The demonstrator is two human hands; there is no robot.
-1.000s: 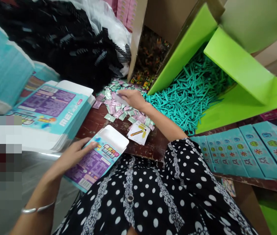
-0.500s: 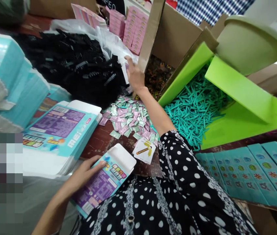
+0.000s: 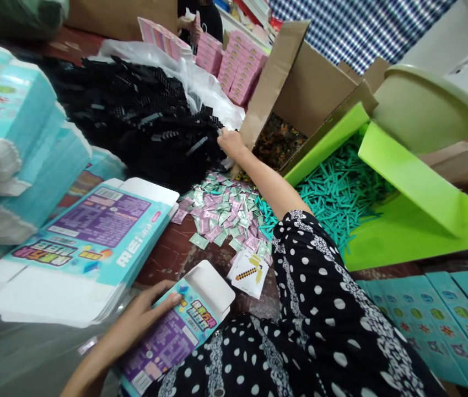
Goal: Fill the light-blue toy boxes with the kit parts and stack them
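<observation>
"Head view, nearest item: what is it, and how is it held?"

"Carton [image 3: 171, 342], teal and purple, quantity 1, in the left hand [image 3: 146, 311]: thumb pressed on the printed face, other fingers at its left edge, partly hidden. White flap [image 3: 213, 284] projects beyond the thumb. Interior: not visible."

"Right hand [image 3: 230, 142]?"

"Farther out, at the edge of the black pieces [image 3: 134, 124]. Fingertips turned away; whether they pinch a piece, cannot tell."

"Hazards?"

"By my judgement, 3. Thumb hold slackens: carton could slip. Flap, near the printed cards [image 3: 250, 273] just beyond the left grip, swings: cards could scatter. Right forearm, crossing above the sachets [image 3: 221, 215], dips: sachets could be dragged out of their heap."

"Containers and contents, near to far?"

"Green bin [image 3: 419, 223], right of the right forearm: teal sticks [image 3: 337, 193], some loose outside, beside the sachets. Cardboard box [image 3: 316, 88], just right of the right hand: small dark and orange pieces [image 3: 279, 146]. Basin [image 3: 428, 110], pale green, farther right of that hand: contents not visible. Pink boxes [image 3: 240, 69], stacked beyond the right hand: contents not visible."
</observation>
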